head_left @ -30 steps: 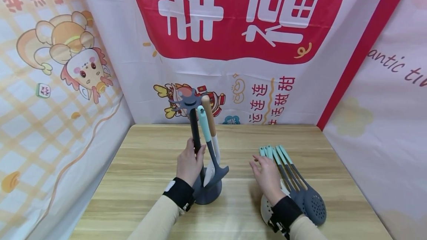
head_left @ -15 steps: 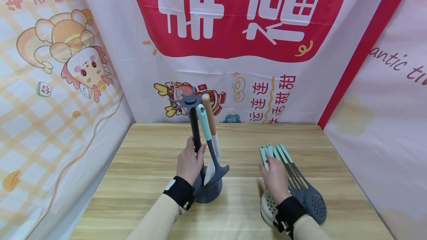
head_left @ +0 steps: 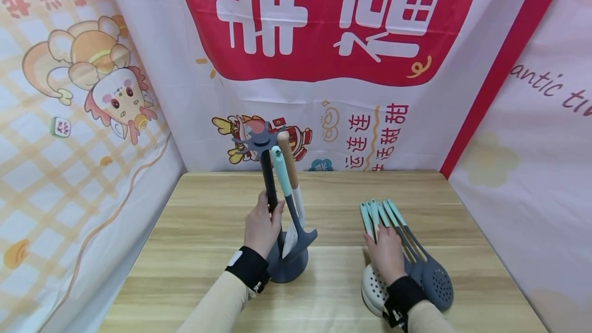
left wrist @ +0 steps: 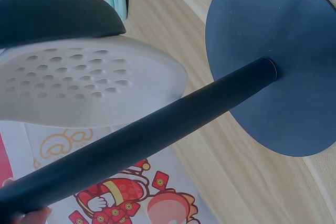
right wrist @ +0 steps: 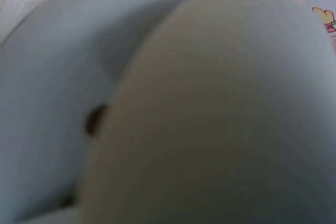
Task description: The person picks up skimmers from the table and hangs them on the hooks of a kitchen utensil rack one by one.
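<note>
My left hand (head_left: 262, 226) grips the black pole (head_left: 270, 181) of a utensil stand, which has a round dark base (head_left: 289, 270) and a hooked top (head_left: 262, 140). On the stand hang a teal-handled utensil (head_left: 283, 168) with a dark head and a wooden-handled, pale slotted utensil (left wrist: 94, 77). My right hand (head_left: 387, 253) lies over a pile of teal-handled utensils, its thumb and fingers at the handles of the pale skimmers (head_left: 372, 289). Whether it pinches one is hidden. Pale blurred surfaces fill the right wrist view.
Dark grey skimmers (head_left: 437, 284) lie fanned out right of my right hand on the wooden table (head_left: 199, 271). Printed cloth (head_left: 324, 96) hangs behind the table and at both sides.
My right hand has moved right, onto the pile, then slightly back toward me along the handles. My left hand stays on the pole, and the stand has not moved.
</note>
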Demonstrator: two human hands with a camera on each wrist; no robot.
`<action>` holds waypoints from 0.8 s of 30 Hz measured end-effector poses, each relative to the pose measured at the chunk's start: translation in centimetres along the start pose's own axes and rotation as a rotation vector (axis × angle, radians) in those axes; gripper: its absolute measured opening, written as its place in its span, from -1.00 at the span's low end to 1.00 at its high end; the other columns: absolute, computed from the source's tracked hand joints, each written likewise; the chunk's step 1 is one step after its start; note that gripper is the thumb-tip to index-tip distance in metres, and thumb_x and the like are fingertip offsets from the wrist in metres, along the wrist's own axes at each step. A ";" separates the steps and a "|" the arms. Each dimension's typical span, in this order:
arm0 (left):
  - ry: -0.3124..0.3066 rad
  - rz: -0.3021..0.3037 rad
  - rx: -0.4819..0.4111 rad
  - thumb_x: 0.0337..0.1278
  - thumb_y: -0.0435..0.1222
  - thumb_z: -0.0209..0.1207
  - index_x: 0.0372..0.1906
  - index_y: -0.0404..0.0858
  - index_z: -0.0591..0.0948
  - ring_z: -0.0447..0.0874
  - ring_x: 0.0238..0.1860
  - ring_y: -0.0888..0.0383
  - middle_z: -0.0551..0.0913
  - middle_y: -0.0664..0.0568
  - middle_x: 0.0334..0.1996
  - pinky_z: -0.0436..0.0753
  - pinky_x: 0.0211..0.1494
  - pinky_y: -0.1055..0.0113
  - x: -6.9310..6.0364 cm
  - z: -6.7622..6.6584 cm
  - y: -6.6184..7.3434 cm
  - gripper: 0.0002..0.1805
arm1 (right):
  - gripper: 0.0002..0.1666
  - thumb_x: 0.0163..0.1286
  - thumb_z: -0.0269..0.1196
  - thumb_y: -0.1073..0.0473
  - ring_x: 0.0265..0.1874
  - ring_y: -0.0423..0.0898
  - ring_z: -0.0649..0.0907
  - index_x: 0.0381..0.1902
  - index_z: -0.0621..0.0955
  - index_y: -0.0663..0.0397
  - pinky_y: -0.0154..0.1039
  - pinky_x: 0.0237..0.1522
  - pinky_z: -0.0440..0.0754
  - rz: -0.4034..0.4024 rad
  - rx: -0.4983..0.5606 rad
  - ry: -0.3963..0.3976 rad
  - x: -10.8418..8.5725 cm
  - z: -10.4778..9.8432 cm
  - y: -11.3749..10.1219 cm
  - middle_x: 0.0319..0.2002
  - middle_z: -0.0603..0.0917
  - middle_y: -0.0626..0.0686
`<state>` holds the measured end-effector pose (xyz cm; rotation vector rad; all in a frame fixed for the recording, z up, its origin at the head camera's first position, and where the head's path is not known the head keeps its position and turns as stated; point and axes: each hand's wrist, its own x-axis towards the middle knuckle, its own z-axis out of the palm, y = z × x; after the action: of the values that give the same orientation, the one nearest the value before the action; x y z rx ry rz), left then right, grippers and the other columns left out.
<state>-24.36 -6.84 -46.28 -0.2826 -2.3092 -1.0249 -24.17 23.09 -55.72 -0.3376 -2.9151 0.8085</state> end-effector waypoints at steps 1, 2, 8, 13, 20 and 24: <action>-0.001 -0.004 0.001 0.39 -0.27 0.16 0.02 -0.30 0.42 0.78 -0.33 -0.07 0.74 -0.09 -0.33 0.73 -0.37 0.08 0.0 0.0 0.0 -0.74 | -0.27 0.48 0.16 -0.02 0.19 0.39 0.45 0.34 0.35 0.47 0.24 0.15 0.53 0.006 0.001 -0.003 0.0 0.1 0.1 0.22 0.41 0.49; -0.002 -0.006 0.002 0.38 -0.27 0.16 0.02 -0.30 0.42 0.78 -0.33 -0.07 0.74 -0.09 -0.33 0.74 -0.37 0.08 -0.1 0.0 0.0 -0.74 | -0.26 0.48 0.16 -0.02 0.19 0.39 0.45 0.35 0.34 0.47 0.24 0.15 0.53 0.012 0.002 -0.004 0.0 0.2 0.2 0.22 0.41 0.49; -0.003 -0.008 0.012 0.39 -0.27 0.16 0.03 -0.29 0.42 0.78 -0.33 -0.07 0.75 -0.08 -0.32 0.73 -0.38 0.09 -0.2 -0.1 0.0 -0.73 | -0.27 0.47 0.17 -0.03 0.13 0.36 0.49 0.35 0.35 0.44 0.19 0.05 0.58 0.040 -0.010 0.008 0.1 0.7 0.4 0.19 0.42 0.49; -0.004 -0.007 0.021 0.39 -0.25 0.15 0.04 -0.29 0.41 0.78 -0.35 -0.06 0.74 -0.08 -0.33 0.71 -0.40 0.11 -0.2 -0.1 0.2 -0.73 | -0.29 0.46 0.19 -0.01 0.06 0.32 0.55 0.33 0.37 0.44 0.13 -0.08 0.61 0.068 -0.006 -0.005 0.1 0.8 0.6 0.16 0.42 0.47; -0.008 -0.010 0.012 0.40 -0.26 0.15 0.02 -0.28 0.42 0.78 -0.33 -0.06 0.74 -0.07 -0.32 0.73 -0.38 0.11 -0.2 -0.2 0.3 -0.75 | -0.32 0.42 0.24 0.05 -0.21 0.11 0.59 0.28 0.41 0.47 -0.15 -0.40 0.58 0.118 -0.016 -0.034 0.3 0.8 0.5 0.09 0.42 0.41; -0.004 -0.010 0.003 0.39 -0.27 0.15 0.01 -0.28 0.42 0.78 -0.33 -0.05 0.73 -0.06 -0.33 0.73 -0.39 0.12 -0.2 -0.2 0.2 -0.76 | -0.33 0.40 0.25 0.09 -0.24 0.10 0.58 0.28 0.40 0.49 -0.17 -0.44 0.56 0.122 -0.028 -0.051 0.5 0.9 0.5 0.10 0.42 0.42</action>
<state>-23.97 -6.84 -46.16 -0.2729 -2.3178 -1.0269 -24.67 23.19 -56.71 -0.5097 -2.9805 0.8045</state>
